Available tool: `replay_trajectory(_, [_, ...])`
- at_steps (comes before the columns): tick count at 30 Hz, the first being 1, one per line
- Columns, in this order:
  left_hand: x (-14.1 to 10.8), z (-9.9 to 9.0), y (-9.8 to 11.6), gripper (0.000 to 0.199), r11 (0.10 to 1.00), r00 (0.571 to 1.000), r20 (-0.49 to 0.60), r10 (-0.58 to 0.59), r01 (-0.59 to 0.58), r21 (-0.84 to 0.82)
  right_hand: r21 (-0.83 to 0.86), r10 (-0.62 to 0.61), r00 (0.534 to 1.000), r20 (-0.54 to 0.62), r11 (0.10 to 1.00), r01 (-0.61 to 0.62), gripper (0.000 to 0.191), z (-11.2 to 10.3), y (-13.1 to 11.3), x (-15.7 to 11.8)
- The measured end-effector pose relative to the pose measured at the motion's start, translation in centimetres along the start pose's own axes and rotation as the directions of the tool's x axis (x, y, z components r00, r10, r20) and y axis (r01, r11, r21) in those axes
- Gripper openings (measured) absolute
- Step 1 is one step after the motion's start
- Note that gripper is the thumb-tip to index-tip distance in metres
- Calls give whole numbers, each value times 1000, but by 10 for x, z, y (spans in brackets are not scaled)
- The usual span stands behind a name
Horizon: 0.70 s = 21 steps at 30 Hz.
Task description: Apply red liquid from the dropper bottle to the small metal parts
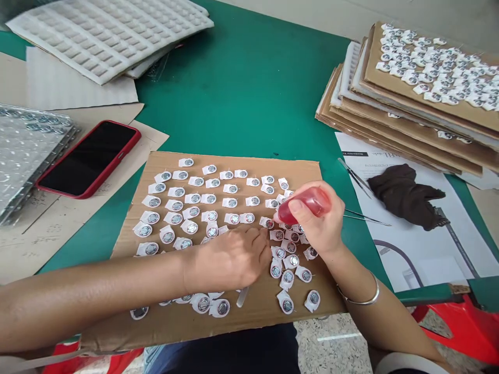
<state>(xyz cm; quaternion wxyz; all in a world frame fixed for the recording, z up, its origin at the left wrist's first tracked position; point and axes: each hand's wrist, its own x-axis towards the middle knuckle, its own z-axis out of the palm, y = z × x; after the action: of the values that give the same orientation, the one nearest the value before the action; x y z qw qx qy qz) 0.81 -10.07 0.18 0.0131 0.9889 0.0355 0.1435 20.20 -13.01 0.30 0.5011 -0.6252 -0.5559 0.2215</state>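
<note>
Right hand (323, 228) gripping red squeeze bottle (306, 203) above paper-backed metal discs (209, 216) on cardboard sheet (296, 171), left hand (230, 258) curled among them, grip unclear; more on stacked cardboard sheets (374, 67) at 2 o'clock, done-versus-left not discernible.

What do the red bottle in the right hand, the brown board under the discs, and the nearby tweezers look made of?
The red bottle looks like translucent plastic, glossy, light passing through it. The board seems matte cardboard, going by its brown papery surface. The tweezers look like polished steel, with a bright sheen.
</note>
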Motion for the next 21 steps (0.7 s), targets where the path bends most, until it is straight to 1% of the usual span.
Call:
replay_trajectory(2, [1, 0, 1, 17, 993, 996, 20, 91, -92, 76, -4, -15, 1000, 23, 1000, 15, 23, 1, 0, 0])
replay_trajectory(3, [2, -1, 1, 17, 989, 993, 30, 112, -114, 99, -14, -29, 999, 26, 999, 29, 23, 2, 0, 0])
replay_trajectory(8, [4, -2, 2, 17, 992, 996, 16, 90, -91, 92, -90, -88, 996, 19, 992, 89, 23, 3, 0, 0])
replay_trajectory(14, [5, -2, 2, 16, 994, 996, -12, 88, -87, 69, -139, -94, 995, 24, 986, 97, 24, 3, 0, 0])
replay_trajectory(21, [4, -1, 2, 16, 995, 996, -31, 83, -81, 64, -133, -143, 988, 60, 980, 150, 23, 2, -4, -1])
